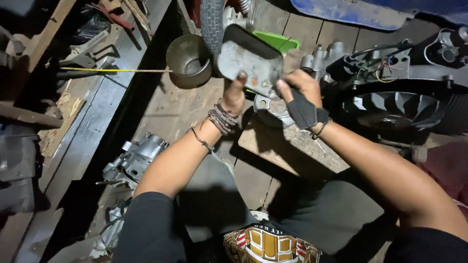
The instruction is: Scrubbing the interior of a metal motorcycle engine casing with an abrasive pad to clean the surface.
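Observation:
I hold a grey metal pan-shaped cover [249, 61] with a dark rubber rim up in front of me with both hands. My left hand [234, 95] grips its lower left edge, thumb pressed on the face; cord bracelets wrap that wrist. My right hand [298, 92], in a black fingerless wrap, grips the lower right corner. Just beneath the cover lies a round metal engine part [267, 108] on a wooden board [287, 146].
A metal pot [187, 58] stands left of the cover by a tyre [212, 22]. A motorcycle rear wheel and frame [399, 102] fill the right. An engine casing [134, 160] lies at lower left. Tools and wood scraps sit on a shelf [73, 73] at left.

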